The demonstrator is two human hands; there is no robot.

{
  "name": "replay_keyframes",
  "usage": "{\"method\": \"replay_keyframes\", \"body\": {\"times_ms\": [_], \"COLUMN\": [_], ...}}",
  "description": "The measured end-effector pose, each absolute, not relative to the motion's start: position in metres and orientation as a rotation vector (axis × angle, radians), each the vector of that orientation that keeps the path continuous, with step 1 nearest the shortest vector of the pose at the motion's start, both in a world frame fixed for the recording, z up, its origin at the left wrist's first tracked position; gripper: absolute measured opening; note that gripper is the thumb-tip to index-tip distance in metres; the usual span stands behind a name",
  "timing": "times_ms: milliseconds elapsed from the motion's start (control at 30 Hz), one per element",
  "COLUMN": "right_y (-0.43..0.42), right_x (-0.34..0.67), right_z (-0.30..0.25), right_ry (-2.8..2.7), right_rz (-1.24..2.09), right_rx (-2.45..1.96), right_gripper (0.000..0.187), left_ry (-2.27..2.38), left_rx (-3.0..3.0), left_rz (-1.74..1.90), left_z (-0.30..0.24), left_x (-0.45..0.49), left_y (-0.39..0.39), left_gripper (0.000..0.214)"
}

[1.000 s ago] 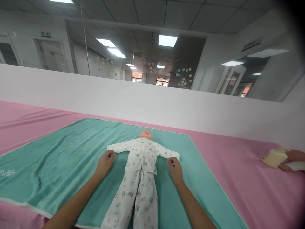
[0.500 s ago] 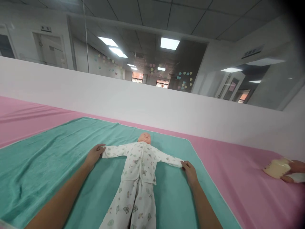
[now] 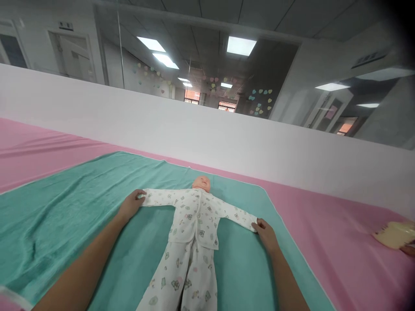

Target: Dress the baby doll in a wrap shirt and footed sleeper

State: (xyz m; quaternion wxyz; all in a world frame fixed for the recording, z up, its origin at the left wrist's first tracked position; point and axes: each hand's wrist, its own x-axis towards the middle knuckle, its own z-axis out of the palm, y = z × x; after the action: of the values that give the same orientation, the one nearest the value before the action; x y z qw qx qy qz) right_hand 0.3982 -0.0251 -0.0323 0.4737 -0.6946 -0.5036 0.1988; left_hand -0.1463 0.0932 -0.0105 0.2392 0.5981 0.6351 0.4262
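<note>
A baby doll (image 3: 201, 183) in white printed pyjamas (image 3: 191, 233) lies on its back on a teal towel (image 3: 65, 211), with both sleeves stretched out sideways. My left hand (image 3: 130, 204) pinches the cuff of the sleeve on the left. Over at the other cuff, my right hand (image 3: 266, 232) has its fingers closed on the fabric end. The doll's own hands are hidden inside the sleeves.
The towel lies on a pink sheet (image 3: 327, 242) that covers the whole surface, with a white partition (image 3: 227, 138) behind it. At the far right edge, a cream-coloured object (image 3: 394, 234) rests on the sheet, touched by another person's fingers (image 3: 409, 249).
My hands slid outward along the sleeves from near the doll's body to the cuffs, drawing the arms out straight. The view shifted slightly left and down.
</note>
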Motion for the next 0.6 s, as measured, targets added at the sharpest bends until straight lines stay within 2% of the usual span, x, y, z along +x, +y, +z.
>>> {"method": "replay_keyframes", "body": {"times_ms": [100, 233, 400, 500, 600], "right_y": [-0.025, -0.027, -0.033, -0.050, -0.084], "right_x": [0.400, 0.398, 0.348, 0.283, 0.223], "right_z": [-0.035, -0.035, -0.025, -0.015, -0.008], "right_ry": [-1.246, -1.174, -1.215, -1.501, -1.674], "right_rz": [0.429, 0.264, 0.064, 0.220, 0.638], "right_rx": [-1.778, -1.853, -1.721, -1.485, -1.362], "right_gripper": [0.030, 0.029, 0.044, 0.054, 0.060], "left_ry": [1.969, 2.044, 2.039, 1.710, 1.319], "left_rx": [1.909, 1.985, 2.177, 2.272, 2.298], "left_rz": [0.953, 0.973, 1.054, 1.084, 0.944], "left_z": [-0.021, -0.022, -0.007, 0.000, 0.003], "left_x": [-0.144, -0.139, -0.115, -0.079, -0.040], "left_y": [0.097, 0.091, 0.063, 0.033, -0.013], "left_gripper": [0.026, 0.026, 0.029, 0.035, 0.045]}}
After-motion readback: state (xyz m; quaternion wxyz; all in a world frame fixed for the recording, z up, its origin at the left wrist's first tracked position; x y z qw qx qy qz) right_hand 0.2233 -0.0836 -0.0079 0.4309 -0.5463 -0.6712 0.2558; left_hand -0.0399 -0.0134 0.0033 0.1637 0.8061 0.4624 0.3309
